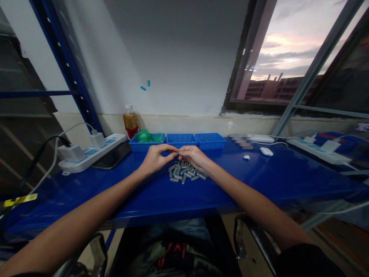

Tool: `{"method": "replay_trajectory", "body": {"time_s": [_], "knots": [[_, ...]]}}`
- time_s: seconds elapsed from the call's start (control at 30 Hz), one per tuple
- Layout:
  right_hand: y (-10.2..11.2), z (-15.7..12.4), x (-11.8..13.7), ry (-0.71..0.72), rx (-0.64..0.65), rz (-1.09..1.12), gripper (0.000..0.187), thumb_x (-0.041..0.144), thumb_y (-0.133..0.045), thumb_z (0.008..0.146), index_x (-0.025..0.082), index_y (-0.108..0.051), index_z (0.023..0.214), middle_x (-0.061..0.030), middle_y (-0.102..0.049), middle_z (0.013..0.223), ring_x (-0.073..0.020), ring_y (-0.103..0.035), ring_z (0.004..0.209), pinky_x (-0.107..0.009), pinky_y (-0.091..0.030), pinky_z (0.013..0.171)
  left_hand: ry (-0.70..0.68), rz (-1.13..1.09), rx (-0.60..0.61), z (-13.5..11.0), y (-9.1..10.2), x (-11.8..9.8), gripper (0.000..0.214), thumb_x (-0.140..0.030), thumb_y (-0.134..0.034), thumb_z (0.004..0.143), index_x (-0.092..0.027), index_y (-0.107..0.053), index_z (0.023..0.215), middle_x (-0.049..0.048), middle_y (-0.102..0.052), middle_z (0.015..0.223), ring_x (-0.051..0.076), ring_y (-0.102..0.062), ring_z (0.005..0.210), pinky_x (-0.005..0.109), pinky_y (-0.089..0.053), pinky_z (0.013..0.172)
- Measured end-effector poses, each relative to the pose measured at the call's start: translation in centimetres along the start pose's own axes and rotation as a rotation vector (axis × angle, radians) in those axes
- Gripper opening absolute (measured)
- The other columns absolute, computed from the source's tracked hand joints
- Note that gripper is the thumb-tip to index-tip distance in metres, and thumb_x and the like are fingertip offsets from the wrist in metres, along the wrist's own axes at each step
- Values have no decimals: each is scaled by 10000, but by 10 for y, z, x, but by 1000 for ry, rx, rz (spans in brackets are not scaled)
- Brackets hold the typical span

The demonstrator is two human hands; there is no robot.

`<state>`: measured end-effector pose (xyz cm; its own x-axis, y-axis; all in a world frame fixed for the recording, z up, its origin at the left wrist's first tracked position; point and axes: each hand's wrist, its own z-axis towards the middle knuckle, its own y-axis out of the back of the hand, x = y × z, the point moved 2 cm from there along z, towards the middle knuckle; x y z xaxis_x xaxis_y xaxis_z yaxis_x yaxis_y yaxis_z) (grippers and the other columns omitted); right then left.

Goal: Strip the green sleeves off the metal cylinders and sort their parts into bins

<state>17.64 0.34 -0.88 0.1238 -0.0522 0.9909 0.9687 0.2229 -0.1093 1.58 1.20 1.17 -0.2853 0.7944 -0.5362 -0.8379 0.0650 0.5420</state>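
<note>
My left hand (158, 157) and my right hand (193, 156) meet fingertip to fingertip above the middle of the blue table. Thumb and forefinger of each are pinched together on something small and mostly hidden; I cannot make out what it is. Right below them lies a loose pile of small grey metal cylinders (184, 173), several of them partly covered by my right hand. Just behind my hands stand three blue trays: the left tray (135, 147) holds green plastic (144, 135), with a middle tray (181, 139) and a right tray (211, 144) beside it.
A drink bottle (130, 122) stands behind the left tray. To the left are a power strip (86, 156) with chargers and a dark phone (112, 157). At the right lie a white earbud (246, 157), its case (265, 151) and another power strip (317, 151) with cables.
</note>
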Motion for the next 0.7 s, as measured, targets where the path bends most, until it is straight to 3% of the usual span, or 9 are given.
{"method": "replay_trajectory", "body": {"time_s": [0.53,0.63,0.7], "knots": [[-1,3,-3,-9,14,93,113,201,-636,557,144,-599,648,4,-569,579,-107,-510,583,-236,-359,578,-27,-19,-50,-2,-1,1,188,-314,-597,776,-164,-707,807,64,-728,852,189,-666,804,322,-508,792],[3,6,-4,66,-35,-55,107,243,-609,636,150,-590,685,5,-569,607,-116,-519,606,-243,-376,599,27,-76,-57,-1,-3,6,216,-335,-583,790,-152,-684,847,71,-720,892,192,-663,838,331,-499,823],[6,5,-2,213,-112,-316,114,267,-579,707,154,-595,718,2,-578,640,-121,-519,632,-254,-383,633,107,-128,-74,1,-4,11,278,-371,-585,790,-142,-653,932,80,-713,924,195,-659,852,336,-500,811]]}}
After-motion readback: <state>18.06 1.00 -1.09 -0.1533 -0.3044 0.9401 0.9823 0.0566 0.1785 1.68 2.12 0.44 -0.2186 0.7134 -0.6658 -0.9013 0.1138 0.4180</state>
